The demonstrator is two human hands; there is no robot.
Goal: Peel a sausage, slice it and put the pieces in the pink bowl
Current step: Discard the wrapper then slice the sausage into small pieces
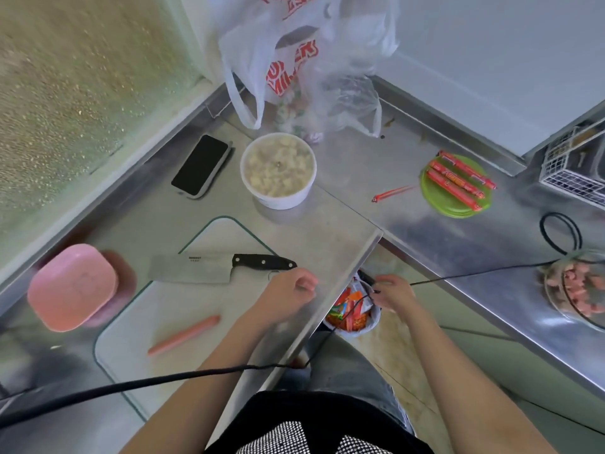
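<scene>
**Peeled sausage on the board, both hands away from it**

The left hand point(288, 294) hovers at the near edge of the steel worktop point(343, 178), just below the black handle of the broad steel cleaver point(209, 268). Its fingers are curled loosely inward and grip nothing; it touches neither the knife nor the sausage.

The right hand point(391, 294) is off the worktop's edge, over the small bin lined with a pale bag and filled with red and orange wrappers point(352, 314). Its fingers are bent downward; motion blur and the thin black cable point(474, 273) crossing it make it impossible to tell whether it pinches anything.

The peeled, bare pink-orange sausage point(184, 335) lies at a slant on the clear glass cutting board with rounded corners point(137, 322), whole and uncut, well apart from both hands. The cleaver lies flat across the board's far part. The pink square plastic bowl point(72, 287) stands just beside the board's left edge.

Farther back, three sausages in red wrappers point(458, 180) lie on a round green plate point(435, 204), a strip of red casing point(391, 194) beside it.
</scene>
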